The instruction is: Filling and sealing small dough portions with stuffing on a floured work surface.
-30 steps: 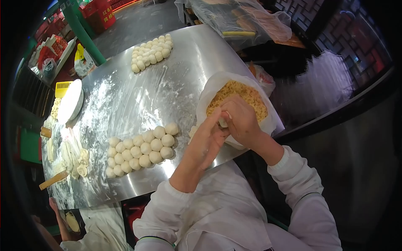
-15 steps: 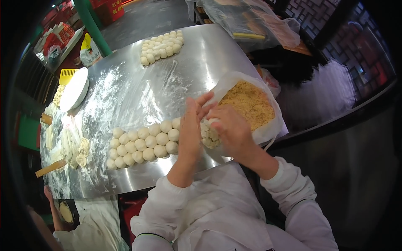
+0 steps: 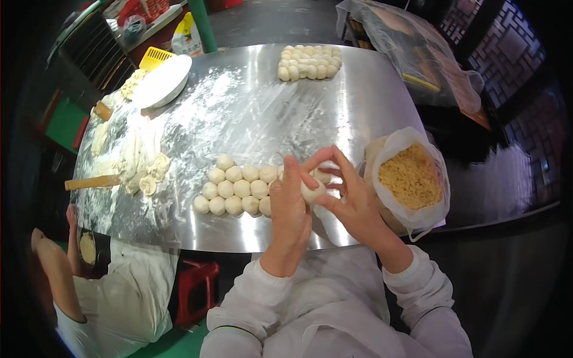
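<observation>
A smooth, pale dough ball (image 3: 313, 193) is held between my two hands, above the near edge of the steel table. My left hand (image 3: 290, 212) cups it from the left, thumb upright. From the right, my right hand (image 3: 360, 212) curls its thumb and fingers around it. Rows of round dough balls (image 3: 242, 189) lie on the table just left of my left hand, which covers part of them. A plastic-lined sack of crumbly yellow-brown filling (image 3: 410, 177) stands right of my right hand. Behind my hands, more pale dough is partly hidden.
A second block of dough balls (image 3: 309, 62) sits at the table's far edge. On the floured left side are a white bowl (image 3: 161, 83), loose dough strips (image 3: 140, 149) and a wooden rolling pin (image 3: 92, 182). Another person's arm (image 3: 57, 274) shows at lower left, near a red stool (image 3: 196, 289).
My view has turned, so the table things sit farther right or lower. My hands were apart near the sack; now they meet around the dough ball, which shows plainly.
</observation>
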`<state>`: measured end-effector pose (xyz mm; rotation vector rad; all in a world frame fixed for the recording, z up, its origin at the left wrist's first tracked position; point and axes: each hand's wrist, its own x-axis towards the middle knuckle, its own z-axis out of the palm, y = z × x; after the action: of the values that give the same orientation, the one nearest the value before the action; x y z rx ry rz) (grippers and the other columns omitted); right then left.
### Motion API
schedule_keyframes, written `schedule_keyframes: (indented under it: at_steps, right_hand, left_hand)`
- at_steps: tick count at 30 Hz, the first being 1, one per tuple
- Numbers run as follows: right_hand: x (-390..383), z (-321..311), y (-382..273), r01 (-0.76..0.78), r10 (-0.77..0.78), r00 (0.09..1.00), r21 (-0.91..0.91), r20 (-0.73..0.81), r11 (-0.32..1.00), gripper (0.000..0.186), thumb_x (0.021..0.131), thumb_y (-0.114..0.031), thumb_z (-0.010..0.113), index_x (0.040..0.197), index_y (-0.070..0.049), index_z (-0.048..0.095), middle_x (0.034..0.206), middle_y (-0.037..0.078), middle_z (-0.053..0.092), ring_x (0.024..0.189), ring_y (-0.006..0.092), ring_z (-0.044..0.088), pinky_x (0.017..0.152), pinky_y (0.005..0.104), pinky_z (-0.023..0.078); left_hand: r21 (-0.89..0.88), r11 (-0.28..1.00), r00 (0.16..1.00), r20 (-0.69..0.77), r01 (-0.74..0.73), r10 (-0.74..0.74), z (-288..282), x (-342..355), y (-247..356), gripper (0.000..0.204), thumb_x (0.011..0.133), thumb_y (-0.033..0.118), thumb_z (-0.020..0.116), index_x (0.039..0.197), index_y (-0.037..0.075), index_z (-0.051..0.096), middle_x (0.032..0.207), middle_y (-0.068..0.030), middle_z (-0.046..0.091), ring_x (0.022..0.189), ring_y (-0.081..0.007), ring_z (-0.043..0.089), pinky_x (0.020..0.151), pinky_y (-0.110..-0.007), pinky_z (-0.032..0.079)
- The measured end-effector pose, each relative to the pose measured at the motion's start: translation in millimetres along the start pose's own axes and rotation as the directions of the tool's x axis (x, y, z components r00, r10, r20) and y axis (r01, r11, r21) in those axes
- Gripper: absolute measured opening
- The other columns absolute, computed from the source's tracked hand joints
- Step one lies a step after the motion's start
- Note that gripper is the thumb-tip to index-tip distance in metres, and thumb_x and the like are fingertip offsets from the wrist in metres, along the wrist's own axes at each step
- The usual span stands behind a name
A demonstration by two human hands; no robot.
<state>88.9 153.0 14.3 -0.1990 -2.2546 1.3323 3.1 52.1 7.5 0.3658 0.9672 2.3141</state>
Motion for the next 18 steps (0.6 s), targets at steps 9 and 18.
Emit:
schedule_keyframes:
  at_steps: [9, 18]
  right_hand:
    - [18, 51, -10, 0.003, 0.018, 0.984, -0.121, 0.176, 0.993, 0.036, 0.090, -0.010, 0.070, 0.124, -0.002, 0.060, 0.114, 0.014, 0.065, 0.096, 0.0221, 0.065, 0.083, 0.0321, 0.052]
    - [91, 97, 16, -0.021, -0.018, 0.897, 0.085, 0.442, 0.996, 0.040, 0.088, -0.005, 0.072, 0.127, -0.004, 0.064, 0.122, 0.016, 0.063, 0.103, 0.0274, 0.063, 0.086, 0.0349, 0.051]
  left_hand:
    - [-0.108, 0.989, 0.993, -0.062, 0.097, -0.104, -77, -5, 23, 0.062, 0.109, 0.052, 0.030, 0.123, -0.003, 0.057, 0.133, -0.0233, 0.059, 0.131, -0.0319, 0.053, 0.102, -0.042, 0.051]
    - [0.029, 0.994, 0.963, -0.251, 0.109, -0.098, -134, -40, 65, 0.061, 0.111, 0.042, 0.031, 0.146, -0.007, 0.040, 0.137, -0.0279, 0.055, 0.118, -0.0318, 0.063, 0.099, -0.040, 0.051]
